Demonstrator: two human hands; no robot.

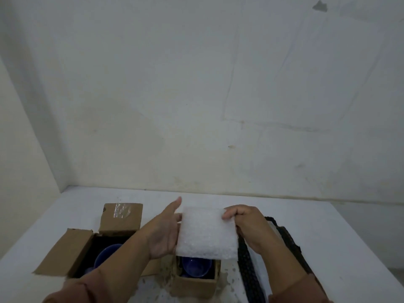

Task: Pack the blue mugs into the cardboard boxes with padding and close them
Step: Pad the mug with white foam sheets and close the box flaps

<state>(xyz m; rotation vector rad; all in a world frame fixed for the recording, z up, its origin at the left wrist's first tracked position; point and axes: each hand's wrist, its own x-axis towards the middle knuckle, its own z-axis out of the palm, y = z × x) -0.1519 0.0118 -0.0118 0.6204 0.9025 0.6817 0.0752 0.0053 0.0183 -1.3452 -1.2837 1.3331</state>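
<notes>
Presently, a white foam pad [206, 232] is held between both hands over the right box [196, 278]. Right hand [244, 224] pinches its far right corner; left hand [166, 232] lies open and flat against its left edge, thumb up.

Pad looks light and bendy, probably best held by its edges or corners; it should press in easily. Mugs are likely breakable and smooth, so lower the pad gently.

Count: two cardboard boxes, both open, on the white tabletop [328, 237]. Left box [87, 252] holds one blue mug [107, 256]; right box holds a second mug [196, 266], partly under the pad. One pad in view. A dark strap-like thing [247, 270] lies right of the boxes; cannot identify it.
</notes>
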